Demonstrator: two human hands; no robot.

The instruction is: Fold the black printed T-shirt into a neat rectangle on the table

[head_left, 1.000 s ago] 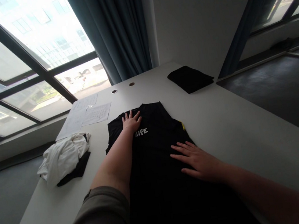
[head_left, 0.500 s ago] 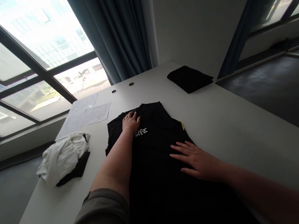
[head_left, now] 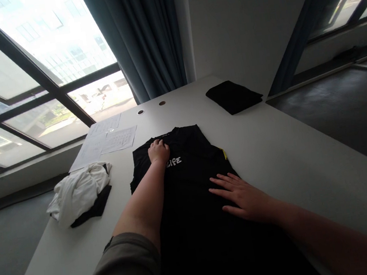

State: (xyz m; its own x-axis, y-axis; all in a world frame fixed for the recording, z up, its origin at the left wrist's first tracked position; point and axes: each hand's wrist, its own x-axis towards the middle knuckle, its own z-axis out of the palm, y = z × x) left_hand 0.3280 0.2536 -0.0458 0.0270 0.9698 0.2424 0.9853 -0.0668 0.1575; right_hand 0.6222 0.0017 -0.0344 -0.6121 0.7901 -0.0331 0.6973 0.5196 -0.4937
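A black T-shirt (head_left: 192,200) lies spread on the white table in front of me, its neckline away from me. Pale lettering crosses its chest, partly covered by my left wrist, and a bit of yellow shows at its right edge. Just below the collar, my left hand (head_left: 158,151) is closed, fingers curled against the fabric; how much cloth they pinch is hidden. My right hand (head_left: 237,196) rests flat on the right side of the shirt, fingers spread.
A crumpled white garment (head_left: 78,193) with a black piece under it sits at the table's left edge. Printed papers (head_left: 118,139) lie behind it. A folded black cloth (head_left: 234,97) is at the far right of the table (head_left: 311,174). Two round holes are near the back edge.
My left hand's fingers have curled in from lying stretched out, and the hand has shifted slightly left. My right hand and the shirt stay in place.
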